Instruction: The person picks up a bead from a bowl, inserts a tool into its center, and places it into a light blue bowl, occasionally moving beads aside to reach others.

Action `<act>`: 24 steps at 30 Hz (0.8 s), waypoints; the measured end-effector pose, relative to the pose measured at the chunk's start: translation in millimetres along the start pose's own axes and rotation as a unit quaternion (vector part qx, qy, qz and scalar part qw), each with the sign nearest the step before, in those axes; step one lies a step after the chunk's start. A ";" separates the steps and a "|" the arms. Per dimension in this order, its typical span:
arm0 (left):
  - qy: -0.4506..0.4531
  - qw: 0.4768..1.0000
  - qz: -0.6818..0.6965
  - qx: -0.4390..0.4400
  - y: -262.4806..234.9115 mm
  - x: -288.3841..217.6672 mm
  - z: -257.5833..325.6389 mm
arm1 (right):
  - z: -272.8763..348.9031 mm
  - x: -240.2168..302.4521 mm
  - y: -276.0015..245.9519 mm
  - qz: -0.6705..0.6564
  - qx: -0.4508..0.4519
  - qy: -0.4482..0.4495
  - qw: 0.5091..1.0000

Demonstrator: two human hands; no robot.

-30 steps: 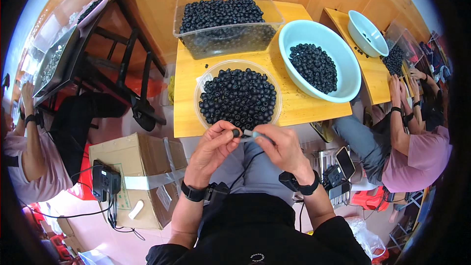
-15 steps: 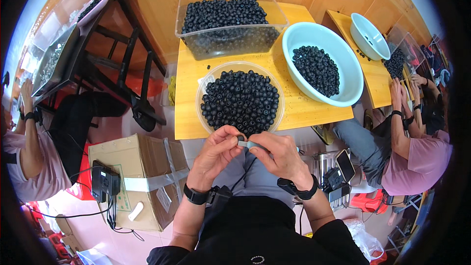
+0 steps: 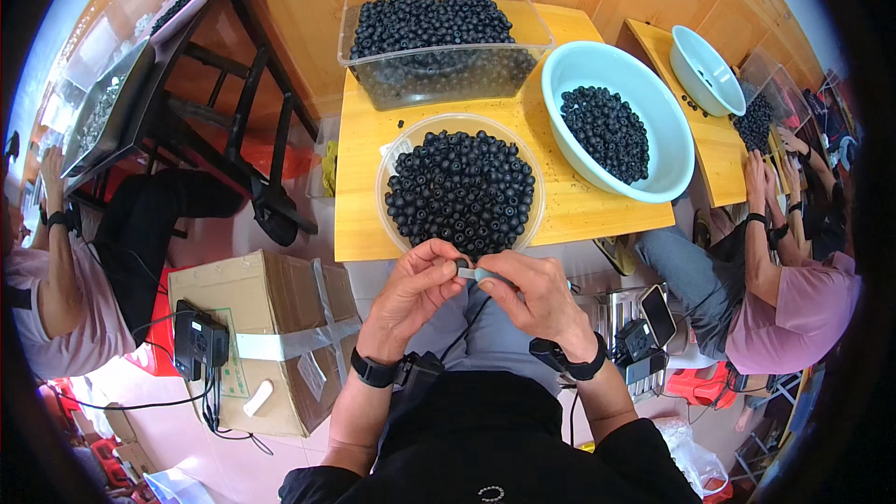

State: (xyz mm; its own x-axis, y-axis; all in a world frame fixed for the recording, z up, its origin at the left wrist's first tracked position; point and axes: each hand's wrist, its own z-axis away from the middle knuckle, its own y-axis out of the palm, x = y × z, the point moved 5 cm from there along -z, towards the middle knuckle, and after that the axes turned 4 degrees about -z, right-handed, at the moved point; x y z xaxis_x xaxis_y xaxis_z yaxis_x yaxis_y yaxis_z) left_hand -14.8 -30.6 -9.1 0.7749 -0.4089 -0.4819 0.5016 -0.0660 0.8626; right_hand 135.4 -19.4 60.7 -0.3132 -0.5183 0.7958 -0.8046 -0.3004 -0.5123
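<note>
Just past the table's near edge my hands meet. My left hand pinches a small round black piece between thumb and fingertips. Closed around a small tool with a pale flat blade and a light blue handle, my right hand brings the blade against the piece. Fingers cover most of the tool. Right beyond them stands a round clear tub heaped with black pieces, each showing a hole.
Behind the tub, a clear rectangular bin of black pieces stands on the yellow table. A light blue basin with more is to the right. A cardboard box lies left. People sit on both sides, one in a pink shirt.
Both hands keep nearly the same pose, the blade still at the black piece. The view has shifted very slightly.
</note>
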 end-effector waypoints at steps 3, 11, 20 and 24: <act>0.002 1.000 -0.019 -0.003 -1.8 -0.6 0.5 | -1.1 0.7 -0.5 -0.007 0.003 -0.001 1.000; -0.060 0.994 -0.030 0.090 15.4 6.4 14.5 | 0.0 -28.0 -3.8 0.070 -0.090 0.033 0.993; -0.029 0.996 -0.085 -0.017 -4.1 9.8 10.4 | 5.9 8.1 1.5 -0.057 -0.013 0.064 0.996; -0.045 0.994 -0.096 -0.011 -4.8 16.5 11.7 | 13.2 -1.0 12.4 -0.056 -0.030 0.042 0.997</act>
State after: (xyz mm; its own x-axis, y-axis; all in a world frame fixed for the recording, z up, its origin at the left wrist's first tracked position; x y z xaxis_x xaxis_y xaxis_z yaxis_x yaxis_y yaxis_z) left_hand -8.9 -47.6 -19.4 0.6275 -0.4698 -0.6209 0.6462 -0.1308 0.7519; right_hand 132.4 -33.1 49.3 -0.2580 -0.4143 0.8728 -0.8654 -0.3026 -0.3994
